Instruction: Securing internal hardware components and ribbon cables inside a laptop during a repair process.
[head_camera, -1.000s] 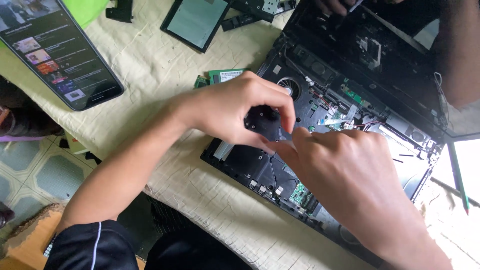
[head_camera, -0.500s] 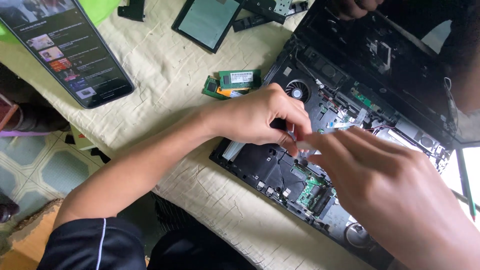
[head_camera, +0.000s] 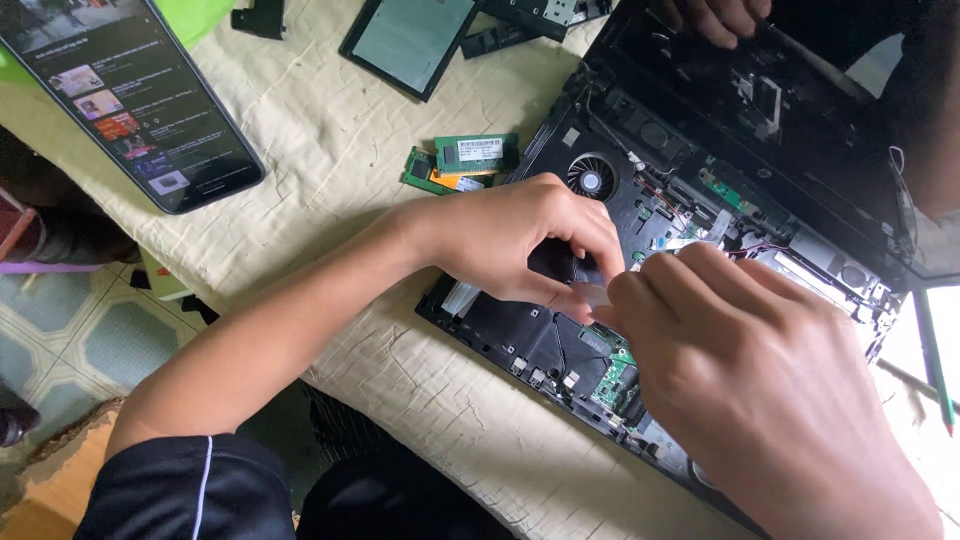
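Note:
An opened black laptop base (head_camera: 520, 345) lies at an angle on a pale cloth, its fan (head_camera: 592, 178) and green circuit board (head_camera: 612, 380) exposed. My left hand (head_camera: 510, 235) reaches in from the left and pinches a small black part (head_camera: 553, 262) over the middle of the base. My right hand (head_camera: 770, 390) comes from the lower right. Its fingertips meet the left hand's and pinch a pale flat strip (head_camera: 592, 293). The spot beneath the fingers is hidden.
A phone (head_camera: 150, 110) with a lit screen lies at the upper left. Two green memory modules (head_camera: 465, 160) sit beside the laptop. A dark flat panel (head_camera: 410, 40) lies at the top. Another person's hand (head_camera: 715, 15) rests on the laptop's far edge. A green pencil (head_camera: 935, 370) lies at the right.
The view has shifted, bringing the memory modules into sight. My right hand's fingers have closed in against my left hand's fingertips over the black part.

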